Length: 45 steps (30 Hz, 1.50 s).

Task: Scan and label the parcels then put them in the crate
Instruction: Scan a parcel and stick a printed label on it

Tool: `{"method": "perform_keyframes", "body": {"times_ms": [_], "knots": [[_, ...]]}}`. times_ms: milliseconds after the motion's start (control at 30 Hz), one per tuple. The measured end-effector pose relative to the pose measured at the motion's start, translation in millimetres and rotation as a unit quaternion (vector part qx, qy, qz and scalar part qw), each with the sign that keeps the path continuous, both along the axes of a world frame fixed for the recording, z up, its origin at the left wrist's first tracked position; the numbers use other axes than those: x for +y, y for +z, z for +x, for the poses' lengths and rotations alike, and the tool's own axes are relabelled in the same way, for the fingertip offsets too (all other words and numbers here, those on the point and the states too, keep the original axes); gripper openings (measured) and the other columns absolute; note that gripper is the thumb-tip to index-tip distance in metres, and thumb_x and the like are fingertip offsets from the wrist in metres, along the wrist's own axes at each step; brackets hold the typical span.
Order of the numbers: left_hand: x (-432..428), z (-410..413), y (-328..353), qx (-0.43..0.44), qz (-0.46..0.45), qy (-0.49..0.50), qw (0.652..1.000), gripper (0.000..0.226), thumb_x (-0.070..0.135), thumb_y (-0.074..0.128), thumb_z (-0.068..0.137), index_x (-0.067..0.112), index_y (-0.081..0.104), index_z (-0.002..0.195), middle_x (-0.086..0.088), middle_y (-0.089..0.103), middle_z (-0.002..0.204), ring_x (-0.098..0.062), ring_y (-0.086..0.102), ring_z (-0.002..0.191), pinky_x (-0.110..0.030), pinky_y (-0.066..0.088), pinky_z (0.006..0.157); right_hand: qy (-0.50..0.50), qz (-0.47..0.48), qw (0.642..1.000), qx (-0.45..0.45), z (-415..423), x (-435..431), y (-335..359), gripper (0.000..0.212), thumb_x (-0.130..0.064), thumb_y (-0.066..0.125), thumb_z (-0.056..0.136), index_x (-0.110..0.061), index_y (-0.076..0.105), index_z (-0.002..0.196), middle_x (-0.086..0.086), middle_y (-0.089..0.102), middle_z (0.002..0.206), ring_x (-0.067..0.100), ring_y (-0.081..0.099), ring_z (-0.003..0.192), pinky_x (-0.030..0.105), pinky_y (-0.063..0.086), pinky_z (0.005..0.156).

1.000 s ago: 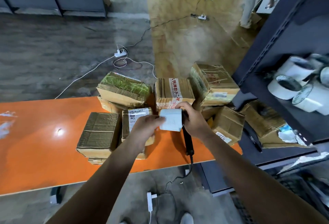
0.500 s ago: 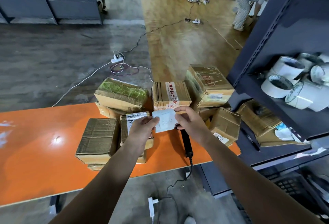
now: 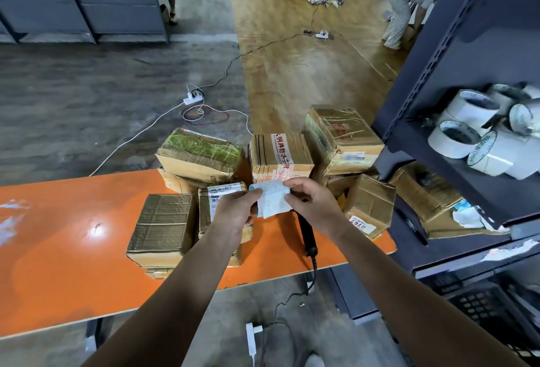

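Observation:
Both my hands hold a small white paper label (image 3: 273,198) above the orange table (image 3: 64,250). My left hand (image 3: 236,210) pinches its left edge and my right hand (image 3: 314,206) pinches its right side, the sheet partly peeled from a pale blue backing. Several taped cardboard parcels are piled on the table behind and under my hands: a plain brown one (image 3: 162,225) at the left, one with a printed label (image 3: 217,196) beneath my left hand, one with red writing (image 3: 280,156) straight ahead. A black handheld scanner (image 3: 306,235) lies on the table below my right hand, its cable hanging off the front edge.
A dark metal shelving unit (image 3: 444,80) stands at the right with white tape rolls (image 3: 482,133) on one shelf and more parcels (image 3: 423,188) below. A black crate (image 3: 482,305) sits low at the right. Cables and a power strip (image 3: 193,98) lie on the floor. A person (image 3: 409,1) bends over far off.
The label has turned from flat and upright to tilted, and my fingers have peeled it partly from its backing. My view has lifted a little.

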State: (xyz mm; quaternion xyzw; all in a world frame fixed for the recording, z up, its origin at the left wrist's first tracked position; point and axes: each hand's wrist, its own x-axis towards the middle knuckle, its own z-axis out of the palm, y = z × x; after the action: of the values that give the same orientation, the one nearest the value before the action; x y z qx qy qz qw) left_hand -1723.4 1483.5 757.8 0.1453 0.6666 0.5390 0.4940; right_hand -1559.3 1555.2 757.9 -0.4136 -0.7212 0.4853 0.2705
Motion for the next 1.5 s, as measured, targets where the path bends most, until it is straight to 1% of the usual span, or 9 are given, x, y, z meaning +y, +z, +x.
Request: {"method": "perform_keyframes", "body": {"times_ms": [200, 433, 600, 733, 900, 1033, 1200, 1267, 1500], "knots": [[0.3, 3.8, 2.4, -0.003, -0.021, 0.014, 1.000, 0.010, 0.017, 0.069, 0.086, 0.011, 0.069, 0.078, -0.004, 0.061, 0.065, -0.014, 0.048, 0.051, -0.027, 0.035, 0.048, 0.002, 0.047, 0.999, -0.020, 1.0, 0.9, -5.5, 0.021, -0.023, 0.070, 0.089, -0.039, 0.066, 0.102, -0.015, 0.069, 0.103, -0.004, 0.062, 0.099, 0.010, 0.048, 0.085], [-0.6, 7.4, 7.3, 0.017, -0.045, 0.013, 0.999, 0.012, 0.018, 0.069, 0.083, 0.012, 0.067, 0.073, -0.002, 0.060, 0.061, -0.013, 0.048, 0.049, -0.028, 0.039, 0.053, 0.001, 0.098, 0.994, -0.046, 3.9, -3.6, -7.7, 0.011, -0.024, 0.067, 0.091, -0.029, 0.065, 0.100, -0.011, 0.070, 0.101, -0.004, 0.062, 0.099, 0.009, 0.048, 0.083], [1.1, 11.5, 13.0, 0.007, -0.072, 0.024, 0.997, 0.015, 0.015, 0.065, 0.083, 0.008, 0.065, 0.071, -0.004, 0.052, 0.051, -0.014, 0.042, 0.042, -0.025, 0.032, 0.045, 0.018, 0.125, 0.991, -0.037, 3.5, -8.4, -7.3, 0.012, -0.020, 0.064, 0.093, -0.030, 0.060, 0.089, -0.020, 0.067, 0.089, -0.007, 0.062, 0.093, 0.006, 0.045, 0.078], [3.6, 11.2, 16.7, 0.003, -0.082, 0.043, 0.996, 0.016, 0.014, 0.064, 0.086, 0.007, 0.061, 0.071, -0.002, 0.048, 0.048, -0.014, 0.040, 0.043, -0.025, 0.031, 0.045, 0.059, 0.067, 0.996, -0.028, 6.9, -6.3, -6.4, 0.019, -0.020, 0.059, 0.096, -0.035, 0.055, 0.085, -0.021, 0.063, 0.085, -0.002, 0.060, 0.089, 0.009, 0.043, 0.077], [-2.3, 13.7, 15.0, 0.047, 0.039, -0.014, 0.998, 0.013, 0.026, 0.069, 0.087, 0.019, 0.063, 0.096, 0.003, 0.060, 0.068, -0.010, 0.053, 0.057, -0.026, 0.039, 0.052, 0.013, 0.045, 0.999, 0.006, 8.0, -2.0, -8.4, 0.021, -0.017, 0.060, 0.095, -0.035, 0.053, 0.085, -0.020, 0.064, 0.082, -0.006, 0.058, 0.083, 0.006, 0.040, 0.069], [-4.8, 16.4, 9.7, 0.135, 0.054, -0.072, 0.987, 0.005, 0.017, 0.070, 0.088, 0.021, 0.070, 0.091, 0.007, 0.069, 0.087, 0.003, 0.060, 0.069, -0.012, 0.043, 0.056, 0.018, 0.019, 0.999, 0.022, 8.8, 0.0, -7.3, 0.023, -0.018, 0.062, 0.093, -0.038, 0.058, 0.085, -0.021, 0.065, 0.085, -0.005, 0.061, 0.085, 0.007, 0.042, 0.072], [-3.3, 13.2, 3.3, 0.214, 0.061, -0.078, 0.972, 0.006, 0.012, 0.067, 0.090, 0.016, 0.069, 0.087, 0.004, 0.068, 0.080, -0.006, 0.057, 0.068, -0.020, 0.041, 0.062, 0.021, -0.073, 0.995, 0.059, 9.6, 0.2, -5.2, 0.017, -0.028, 0.056, 0.097, -0.039, 0.064, 0.088, -0.006, 0.069, 0.094, 0.011, 0.067, 0.093, 0.026, 0.056, 0.080], [-3.0, 11.5, 1.6, 0.240, 0.065, -0.089, 0.964, 0.008, 0.014, 0.067, 0.090, 0.021, 0.068, 0.085, 0.006, 0.067, 0.080, -0.006, 0.056, 0.070, -0.022, 0.040, 0.063, 0.010, -0.124, 0.989, 0.079, 9.3, -1.0, -3.9, 0.015, -0.029, 0.050, 0.102, -0.034, 0.063, 0.096, 0.002, 0.069, 0.104, 0.014, 0.070, 0.095, 0.025, 0.058, 0.077], [-10.0, 6.3, -3.8, 0.252, 0.124, -0.123, 0.952, 0.017, 0.008, 0.066, 0.090, 0.023, 0.067, 0.081, 0.010, 0.066, 0.079, 0.006, 0.056, 0.072, -0.006, 0.041, 0.066, -0.062, -0.239, 0.964, 0.097, 3.4, 3.0, -3.0, 0.017, -0.023, 0.057, 0.099, -0.025, 0.054, 0.115, 0.012, 0.067, 0.112, 0.018, 0.073, 0.088, 0.029, 0.060, 0.073]]}}
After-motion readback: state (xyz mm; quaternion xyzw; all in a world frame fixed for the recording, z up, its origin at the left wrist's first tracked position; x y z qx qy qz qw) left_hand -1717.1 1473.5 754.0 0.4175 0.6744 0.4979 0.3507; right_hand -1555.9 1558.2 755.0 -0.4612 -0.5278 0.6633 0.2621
